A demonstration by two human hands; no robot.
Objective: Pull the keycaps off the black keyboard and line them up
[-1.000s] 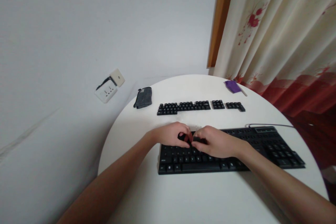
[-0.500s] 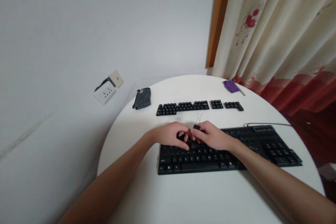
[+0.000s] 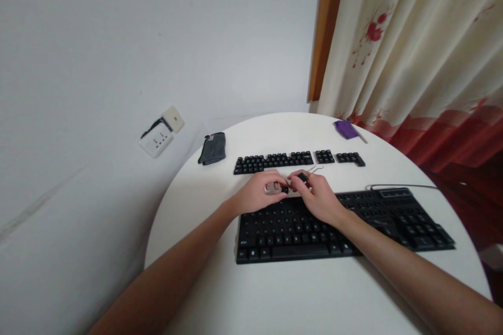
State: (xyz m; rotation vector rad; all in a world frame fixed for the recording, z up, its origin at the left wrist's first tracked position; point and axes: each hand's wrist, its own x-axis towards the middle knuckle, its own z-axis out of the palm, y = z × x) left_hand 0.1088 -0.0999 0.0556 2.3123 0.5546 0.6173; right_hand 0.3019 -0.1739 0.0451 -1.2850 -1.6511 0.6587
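My left hand (image 3: 257,192) pinches a small black keycap (image 3: 285,189) between thumb and fingertips, above the keyboard's far edge. Close beside it, my right hand (image 3: 321,199) is closed around the black handle of a wire keycap puller (image 3: 302,177). Thin wire prongs stick out at both ends of the handle, and the near ones reach toward the keycap. Beneath both hands lies a black keyboard (image 3: 298,251). Its upper left area shows bare key posts, while keycaps remain on the bottom rows and the right side. My right hand and forearm hide part of its middle.
Loose keycaps (image 3: 275,161) stand in rows behind the keyboard, with smaller groups to their right. A dark grey pouch (image 3: 212,148) lies at the table's back left, a purple cloth item (image 3: 346,129) at the back right. The keyboard cable (image 3: 403,185) runs right.
Both hands have risen away from the keys toward the keyboard's far edge. The puller has tipped over to the right, and a keycap now shows at my left fingertips.
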